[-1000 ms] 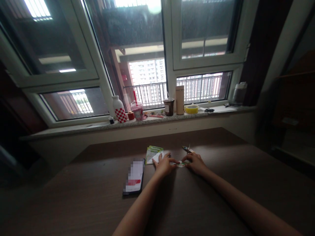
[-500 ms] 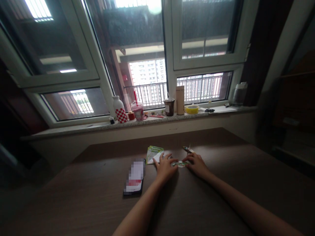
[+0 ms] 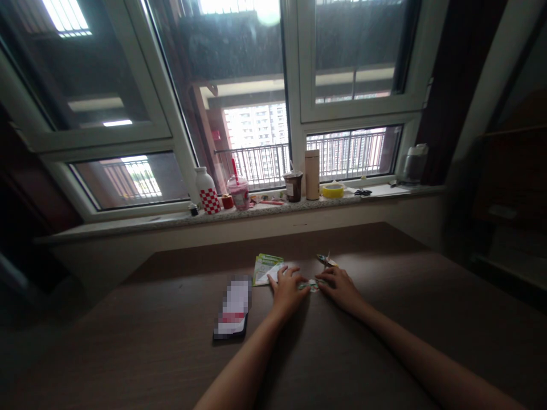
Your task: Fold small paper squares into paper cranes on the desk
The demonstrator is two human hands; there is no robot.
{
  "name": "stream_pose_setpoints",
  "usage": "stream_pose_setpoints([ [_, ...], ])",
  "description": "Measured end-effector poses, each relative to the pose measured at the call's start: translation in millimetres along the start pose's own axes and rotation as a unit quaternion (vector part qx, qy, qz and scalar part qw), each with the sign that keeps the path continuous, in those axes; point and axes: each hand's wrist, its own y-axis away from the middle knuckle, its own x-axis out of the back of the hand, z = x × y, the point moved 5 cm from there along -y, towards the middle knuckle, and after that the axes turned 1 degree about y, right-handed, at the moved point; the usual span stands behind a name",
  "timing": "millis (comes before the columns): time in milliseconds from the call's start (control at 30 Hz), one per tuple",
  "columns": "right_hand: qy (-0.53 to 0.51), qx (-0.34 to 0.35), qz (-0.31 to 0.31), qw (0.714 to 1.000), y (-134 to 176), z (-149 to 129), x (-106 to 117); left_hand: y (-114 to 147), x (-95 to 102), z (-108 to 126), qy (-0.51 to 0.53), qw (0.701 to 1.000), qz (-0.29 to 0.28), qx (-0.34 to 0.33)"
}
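Note:
A small green-and-white piece of paper (image 3: pixel 314 286) lies low over the tabletop between my two hands. My left hand (image 3: pixel 288 289) has its thumb and index finger closed on the paper's left end, while its other fingers fan out. At the right end, the fingertips of my right hand (image 3: pixel 339 287) are closed on the same piece. Part of the paper is hidden under the fingers. Just left of my left hand lie green-and-white printed sheets or packets (image 3: pixel 265 267), partly covered by its fingers. Beyond my right hand sits a small folded, multicoloured paper-like item (image 3: pixel 325 260).
A phone (image 3: pixel 233 307) with a blurred screen rests on the brown table (image 3: pixel 149 319) left of my left forearm. On the windowsill (image 3: pixel 171 219) stand a checkered bottle (image 3: pixel 209 196), drink cups (image 3: pixel 293 187), a tan flask (image 3: pixel 312 175), yellow tape (image 3: pixel 333 191) and scissors (image 3: pixel 363 193).
My right hand has shifted very slightly left along the paper. Both hands stay on the same piece, and the other things have not moved.

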Motion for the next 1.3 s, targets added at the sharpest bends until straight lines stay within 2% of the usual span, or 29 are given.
stream_pose_setpoints([
  [333,-0.037,0.023,0.023,0.999,-4.0,3.7,-1.6,2.3,0.2,8.6,-0.006,0.999,0.006,-0.034],
  [533,-0.081,0.033,0.042,0.995,-4.4,3.1,2.8,1.2,0.6,6.4,0.033,0.997,0.041,-0.057],
  [800,-0.092,0.057,0.072,0.992,-1.6,-3.3,11.0,0.0,0.9,3.7,0.053,0.996,0.053,-0.050],
  [967,-0.090,0.083,0.057,0.991,-0.6,-7.8,8.9,-0.5,0.0,3.3,0.045,0.997,0.044,-0.036],
  [1300,-0.052,0.077,0.024,0.995,0.5,-8.8,2.8,0.0,-1.9,4.0,0.018,0.999,0.022,-0.029],
])
